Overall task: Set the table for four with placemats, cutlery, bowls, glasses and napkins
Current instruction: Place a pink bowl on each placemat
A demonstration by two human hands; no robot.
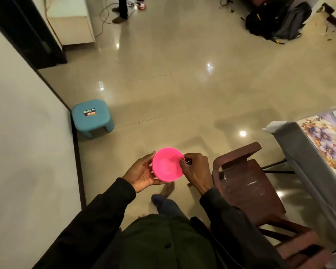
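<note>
Pink bowl: held in the air at about waist height over the tiled floor, mouth up and tipped a little toward the camera. Nothing visible inside it.

Left hand: cups the bowl from its left side. The palm is against the wall, the thumb is up near the rim, and the fingers wrap beneath the base. Dark sleeve down to the wrist.

Right hand: at the bowl's right edge, fingertips bunched and nipping the rim. A thin pale sliver shows by the fingers, too small to identify.

The bowl sits between the two hands, touching both, straight out in front of the torso.

Table: at the right edge of the view, well apart from the bowl, with only one corner showing. A floral placemat lies on it, and a fork lies near the mat's far end.

Brown chair: stands between the person and the table, just right of the right hand. A second chair stands nearer the camera at lower right.

Blue stool: on the floor against the left wall, beyond the left hand.

Backpacks: heaped on the floor at far upper right. Another person's legs stand at the top edge among loose cables.
</note>
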